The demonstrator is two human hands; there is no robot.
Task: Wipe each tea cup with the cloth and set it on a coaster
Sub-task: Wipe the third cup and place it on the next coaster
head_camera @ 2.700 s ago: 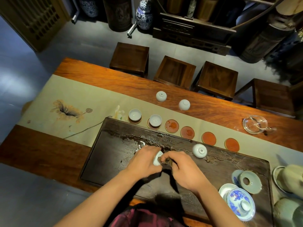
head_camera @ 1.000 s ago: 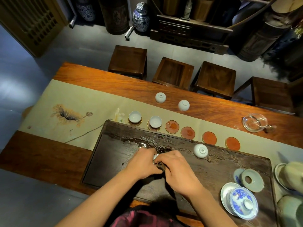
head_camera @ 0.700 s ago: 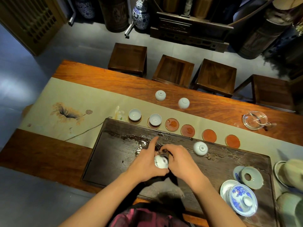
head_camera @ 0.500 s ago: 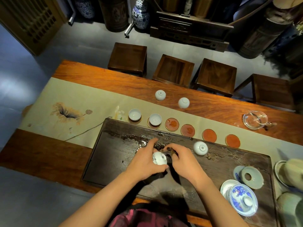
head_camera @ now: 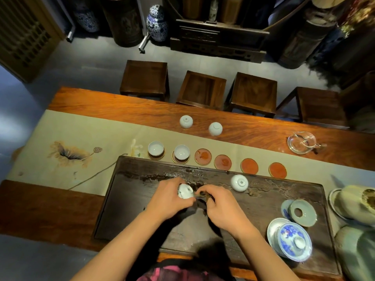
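Observation:
My left hand [head_camera: 166, 201] grips a small white tea cup [head_camera: 185, 191] tipped on its side over the dark tea tray [head_camera: 129, 199]. My right hand [head_camera: 221, 209] holds a dark cloth [head_camera: 199, 203] against the cup's mouth. Two cups [head_camera: 155, 148] [head_camera: 182, 152] stand upright on the two leftmost coasters. Several red coasters [head_camera: 203, 156] [head_camera: 222, 161] [head_camera: 249, 165] lie bare in a row to their right. One cup [head_camera: 239, 182] sits upside down on the tray, and two more upturned cups [head_camera: 186, 121] [head_camera: 215, 128] stand on the wooden table behind.
A blue-and-white lidded bowl [head_camera: 292, 241] and a celadon ring lid [head_camera: 303, 212] sit at the tray's right end. A glass pitcher [head_camera: 301, 142] stands on the table at the right. Pale ceramic pots [head_camera: 357, 203] crowd the right edge. Stools [head_camera: 202, 89] line the far side.
The cup in my left hand has turned, its painted side now showing more. My right hand keeps working the cloth at its mouth. Both hands stay over the tray's middle.

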